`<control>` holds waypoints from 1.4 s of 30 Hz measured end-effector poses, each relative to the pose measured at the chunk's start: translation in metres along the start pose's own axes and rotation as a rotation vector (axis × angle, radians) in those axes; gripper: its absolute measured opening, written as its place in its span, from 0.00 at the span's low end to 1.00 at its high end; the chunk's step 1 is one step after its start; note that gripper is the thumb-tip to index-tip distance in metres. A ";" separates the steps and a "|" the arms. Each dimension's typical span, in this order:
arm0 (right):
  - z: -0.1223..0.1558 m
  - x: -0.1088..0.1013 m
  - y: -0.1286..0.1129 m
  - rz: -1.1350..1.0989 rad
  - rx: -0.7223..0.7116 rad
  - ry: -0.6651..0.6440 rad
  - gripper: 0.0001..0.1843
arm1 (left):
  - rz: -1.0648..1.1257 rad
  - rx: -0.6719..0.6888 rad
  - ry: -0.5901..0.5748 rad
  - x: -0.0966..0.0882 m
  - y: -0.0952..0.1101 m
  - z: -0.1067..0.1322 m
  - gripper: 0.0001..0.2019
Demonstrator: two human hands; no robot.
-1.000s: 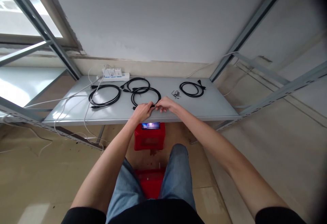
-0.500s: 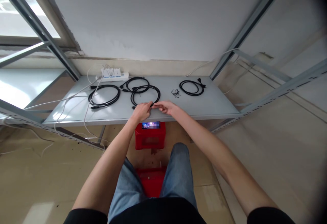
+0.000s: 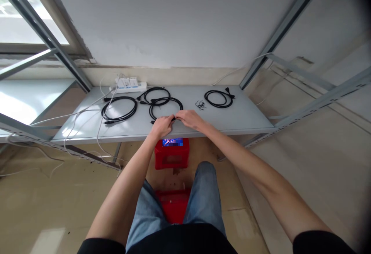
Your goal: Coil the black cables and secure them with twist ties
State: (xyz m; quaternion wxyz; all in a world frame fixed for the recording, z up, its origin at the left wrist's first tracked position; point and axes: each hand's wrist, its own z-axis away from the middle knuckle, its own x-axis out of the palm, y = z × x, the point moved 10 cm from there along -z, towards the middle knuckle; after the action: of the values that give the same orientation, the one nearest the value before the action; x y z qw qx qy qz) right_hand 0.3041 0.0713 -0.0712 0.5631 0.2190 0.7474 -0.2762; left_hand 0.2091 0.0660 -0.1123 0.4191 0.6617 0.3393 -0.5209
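A coiled black cable (image 3: 181, 105) lies near the middle of the shelf. My left hand (image 3: 163, 125) is closed around its near edge, with a plug end (image 3: 152, 122) showing beside the thumb side. My right hand (image 3: 189, 119) meets it from the right, fingertips pinched together at the coil, palm turned down. A small dark bit shows between the two hands; what exactly the right fingers grip is hidden. Just behind and overlapping is a second black cable coil (image 3: 158, 88). To the right lies a small pile of thin black ties (image 3: 200, 105).
Another black cable coil (image 3: 119, 120) rests at the left, and one more coil (image 3: 218, 106) at the right. A white power strip (image 3: 130, 87) with plugs stands by the wall, its white cords crossing the left side. Below the shelf edge, a phone (image 3: 172, 142) sits on a red stool (image 3: 171, 157).
My right hand has rolled from palm-up with curled fingers to palm-down, fingertips still at the coil's near edge. My left hand stays on the cable. The view has shifted slightly.
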 end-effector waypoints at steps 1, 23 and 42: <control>0.001 0.002 -0.002 0.060 -0.024 -0.025 0.15 | -0.002 -0.002 0.000 0.000 0.000 0.000 0.14; 0.013 -0.006 -0.017 0.333 -0.216 -0.124 0.16 | 0.017 -0.029 0.006 -0.003 -0.001 0.001 0.15; 0.005 0.003 -0.023 0.317 -0.311 -0.140 0.18 | 0.012 -0.034 0.005 -0.005 0.000 0.001 0.14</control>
State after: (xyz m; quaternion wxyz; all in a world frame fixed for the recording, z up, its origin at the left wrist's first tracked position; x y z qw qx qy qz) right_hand 0.2923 0.0503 -0.0711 0.6771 0.2242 0.6963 -0.0803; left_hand 0.2078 0.0650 -0.1071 0.4327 0.6579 0.3451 -0.5107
